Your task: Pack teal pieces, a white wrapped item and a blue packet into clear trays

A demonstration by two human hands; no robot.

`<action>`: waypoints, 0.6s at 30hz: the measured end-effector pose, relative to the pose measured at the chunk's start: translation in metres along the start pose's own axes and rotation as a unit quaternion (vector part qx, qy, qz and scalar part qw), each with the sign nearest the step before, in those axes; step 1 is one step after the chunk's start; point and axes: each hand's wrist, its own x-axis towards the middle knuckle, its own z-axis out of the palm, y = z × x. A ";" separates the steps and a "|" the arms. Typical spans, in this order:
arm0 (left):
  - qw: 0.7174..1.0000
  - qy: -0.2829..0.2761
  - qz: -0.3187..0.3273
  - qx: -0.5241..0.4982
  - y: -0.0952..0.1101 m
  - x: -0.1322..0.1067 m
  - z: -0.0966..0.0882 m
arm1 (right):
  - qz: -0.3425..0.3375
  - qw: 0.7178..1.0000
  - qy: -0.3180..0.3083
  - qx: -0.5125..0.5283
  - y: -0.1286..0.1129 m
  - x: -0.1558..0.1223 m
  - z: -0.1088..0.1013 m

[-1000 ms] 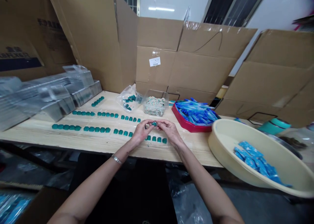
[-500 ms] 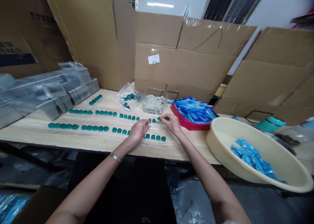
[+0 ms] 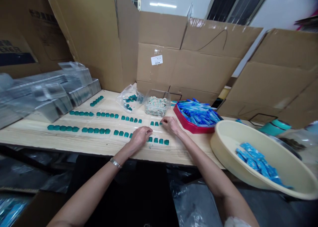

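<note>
Small dark-green, block-like pieces [image 3: 100,131] lie in two long rows of short groups on the table. My right hand [image 3: 172,125] is closed in a pinch at the right end of the far row, on a green piece [image 3: 161,123] at its fingertips, at table level beside two others. My left hand [image 3: 140,136] rests over the near row with thumb and fingers pressed together. Anything between them is too small to make out. That hand hides part of the near row; more green pieces [image 3: 158,140] show to its right.
Behind the rows stand a plastic bag [image 3: 126,96] of green pieces and a clear tub [image 3: 157,111] of small pale pieces. A red tray [image 3: 179,119] of blue sticks and a cream basin [image 3: 223,147] with blue packets are at right. Clear plastic boxes [image 3: 52,97] pile up at left.
My right hand has come down slightly, bringing the green piece from just above the table to the end of the far row. My left hand has barely moved.
</note>
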 end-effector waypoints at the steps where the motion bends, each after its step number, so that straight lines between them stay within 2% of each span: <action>1: 1.000 -0.002 0.004 0.003 0.000 0.000 0.000 | 0.005 1.000 0.002 0.001 0.000 0.000 -0.001; 4: 1.000 -0.005 0.012 0.011 0.001 0.000 0.000 | 0.013 1.000 0.000 0.007 -0.001 -0.001 -0.002; 11: 1.000 0.000 0.007 0.012 0.000 0.000 0.003 | -0.008 0.998 -0.059 -0.015 -0.005 -0.003 -0.004; 18: 0.999 -0.009 0.012 0.029 0.008 0.008 -0.001 | -0.008 1.000 -0.030 -0.005 -0.001 -0.009 0.001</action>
